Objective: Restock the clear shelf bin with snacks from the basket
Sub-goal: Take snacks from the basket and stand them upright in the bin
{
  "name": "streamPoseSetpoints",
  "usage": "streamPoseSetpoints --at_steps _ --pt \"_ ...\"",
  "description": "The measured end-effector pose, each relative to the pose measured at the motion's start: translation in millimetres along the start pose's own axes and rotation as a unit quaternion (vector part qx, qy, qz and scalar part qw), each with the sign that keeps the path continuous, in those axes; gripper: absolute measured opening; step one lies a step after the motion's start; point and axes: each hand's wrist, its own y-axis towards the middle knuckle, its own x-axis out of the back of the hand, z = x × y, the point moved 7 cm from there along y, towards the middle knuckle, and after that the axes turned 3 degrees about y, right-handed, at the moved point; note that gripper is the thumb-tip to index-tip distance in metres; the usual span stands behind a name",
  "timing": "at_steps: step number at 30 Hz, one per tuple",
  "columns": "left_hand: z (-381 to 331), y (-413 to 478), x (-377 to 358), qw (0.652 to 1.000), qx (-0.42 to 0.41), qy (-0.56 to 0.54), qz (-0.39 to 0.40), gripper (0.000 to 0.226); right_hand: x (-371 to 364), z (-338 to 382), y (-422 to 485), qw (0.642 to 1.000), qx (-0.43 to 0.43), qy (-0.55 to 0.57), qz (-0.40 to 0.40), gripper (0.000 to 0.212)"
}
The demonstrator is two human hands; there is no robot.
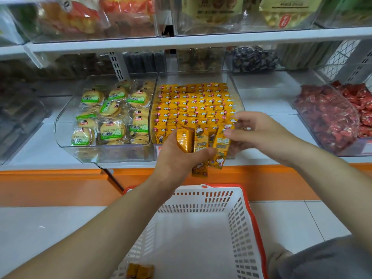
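Note:
My left hand [177, 156] grips a bunch of orange snack packets [201, 143] in front of the clear shelf bin [238, 93]. That bin holds neat rows of the same orange packets [193, 103]. My right hand [255, 129] pinches the top of one packet at the right of the bunch. Below, the white basket with a red rim [247, 222] stands on the floor. A couple of orange packets [141, 270] lie at its near left corner.
A clear bin of round biscuits in green-labelled wrappers [112, 115] stands left of the target bin. A bin of red-wrapped sweets [330, 115] is to the right. More bins fill the shelf above. An orange plinth [60, 184] runs under the shelf.

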Motion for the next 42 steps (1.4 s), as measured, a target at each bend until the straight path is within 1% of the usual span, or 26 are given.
streamPoseSetpoints --at_steps 2,4,6,7,8,9,11,12,15,17,18,19,20,22,23,26,27,29,31,32,34,37,38,39,42 --pt "-1.8 2.3 5.2 1.000 0.001 0.003 -0.013 0.062 19.5 11.2 1.4 0.995 0.062 -0.011 -0.075 0.033" --pt "-0.8 4.7 11.2 0.999 0.012 -0.003 -0.034 0.067 35.7 21.7 1.4 0.979 0.126 -0.089 -0.134 0.034" --pt "0.0 4.4 14.0 0.998 0.032 -0.010 -0.048 0.087 41.5 23.4 3.5 0.953 0.155 -0.205 -0.163 0.033" --pt "-0.1 3.4 14.0 0.998 0.038 -0.010 -0.050 0.097 39.8 21.5 6.1 0.940 0.159 -0.252 -0.165 0.032" --pt "0.0 2.5 13.2 0.998 0.041 -0.008 -0.050 0.100 35.4 18.4 9.3 0.929 0.160 -0.295 -0.158 0.030" --pt "0.1 2.3 11.7 0.998 0.040 -0.008 -0.047 0.094 29.5 15.0 12.9 0.917 0.159 -0.336 -0.145 0.030" --pt "1.3 3.0 10.2 0.999 0.035 -0.005 -0.041 0.072 18.2 9.4 19.9 0.887 0.146 -0.421 -0.124 0.030" --pt "1.8 3.5 10.1 0.999 0.035 -0.006 -0.041 0.066 14.0 8.5 22.3 0.870 0.141 -0.457 -0.119 0.030" --pt "4.9 6.4 10.1 0.998 0.045 -0.013 -0.032 0.067 8.8 10.3 26.2 0.841 0.126 -0.513 -0.115 0.032" --pt "6.4 7.6 10.1 0.999 0.045 -0.016 -0.020 0.058 8.8 16.8 23.9 0.824 0.131 -0.536 -0.127 0.034" --pt "6.8 8.0 9.5 0.999 0.046 -0.017 -0.010 0.052 8.7 22.0 21.2 0.820 0.147 -0.535 -0.141 0.035" --pt "7.8 8.5 8.4 0.998 0.051 -0.022 0.001 0.047 8.1 28.1 17.4 0.825 0.168 -0.516 -0.157 0.035" --pt "8.9 8.5 6.5 0.998 0.057 -0.026 0.014 0.044 6.7 34.0 13.3 0.840 0.188 -0.481 -0.167 0.033" --pt "7.4 5.8 0.8 0.997 0.059 -0.028 0.043 0.043 -3.0 41.6 7.9 0.874 0.207 -0.412 -0.151 0.029" --pt "4.6 3.7 -2.3 0.997 0.051 -0.027 0.057 0.043 -11.5 42.5 7.1 0.879 0.208 -0.409 -0.129 0.030" --pt "-4.2 -2.1 -10.7 0.995 0.012 -0.025 0.098 0.040 -33.0 41.9 5.2 0.868 0.207 -0.444 -0.077 0.037" --pt "-6.1 -3.5 -12.6 0.994 0.005 -0.030 0.109 0.039 -35.1 40.9 5.3 0.874 0.200 -0.438 -0.065 0.038" --pt "-6.8 -4.6 -15.0 0.991 -0.001 -0.038 0.126 0.040 -33.9 37.6 7.5 0.901 0.179 -0.394 -0.039 0.035" --pt "-5.0 -4.2 -15.3 0.991 0.002 -0.042 0.131 0.041 -27.2 33.6 9.5 0.943 0.154 -0.295 -0.016 0.028" --pt "-4.6 -3.9 -14.6 0.991 0.005 -0.046 0.128 0.042 -22.9 31.9 9.8 0.960 0.143 -0.242 -0.010 0.027" --pt "-5.4 -2.1 -11.1 0.992 0.009 -0.052 0.115 0.041 -15.3 26.6 10.3 0.978 0.127 -0.163 -0.006 0.025" --pt "-9.5 4.4 1.3 0.995 0.007 -0.076 0.067 0.034 -5.3 22.6 10.9 0.986 0.120 -0.106 -0.045 0.011" --pt "-11.2 6.9 7.8 0.995 0.007 -0.095 0.043 0.031 -4.1 22.3 10.5 0.988 0.117 -0.092 -0.052 0.012" --pt "-13.1 9.1 13.6 0.993 0.005 -0.113 0.023 0.029 -5.8 22.4 10.1 0.990 0.111 -0.077 -0.045 0.019" --pt "-20.1 12.0 19.6 0.992 -0.019 -0.127 0.002 0.024 -26.3 18.7 10.2 0.993 0.081 -0.080 0.023 0.035"
